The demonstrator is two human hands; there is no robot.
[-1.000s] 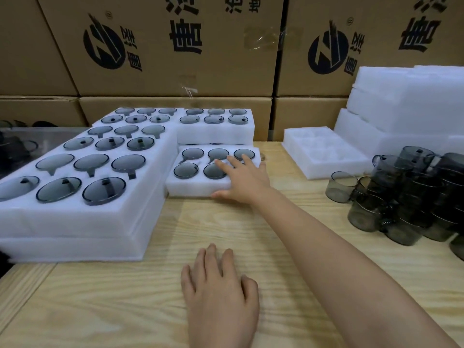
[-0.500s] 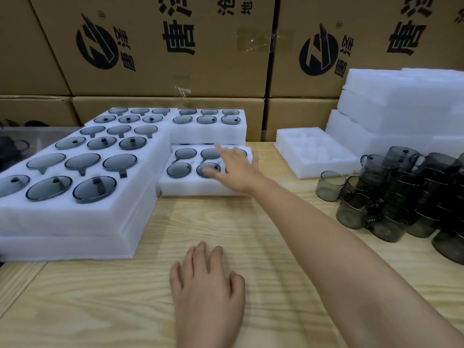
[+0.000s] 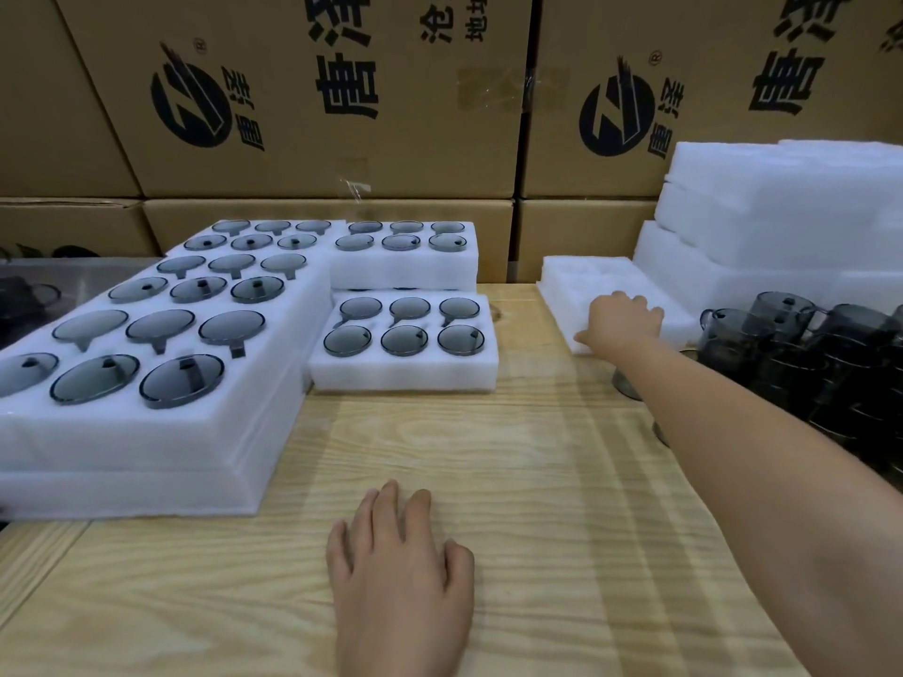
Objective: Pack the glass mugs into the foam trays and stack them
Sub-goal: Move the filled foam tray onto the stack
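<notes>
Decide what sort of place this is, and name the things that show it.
Probably a packing area in a warehouse or factory: stacked printed cartons behind the table, foam trays filled with glass mugs, and loose mugs waiting.

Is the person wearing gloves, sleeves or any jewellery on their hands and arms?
No. Both the left hand and the right hand are bare, with no gloves, rings or watch showing. The right forearm is uncovered as far as the picture's edge; no sleeve is in view.

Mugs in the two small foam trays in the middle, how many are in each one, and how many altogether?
Front tray: 6 mugs
Raised tray behind it: 6 mugs
Total: 12 mugs
</notes>
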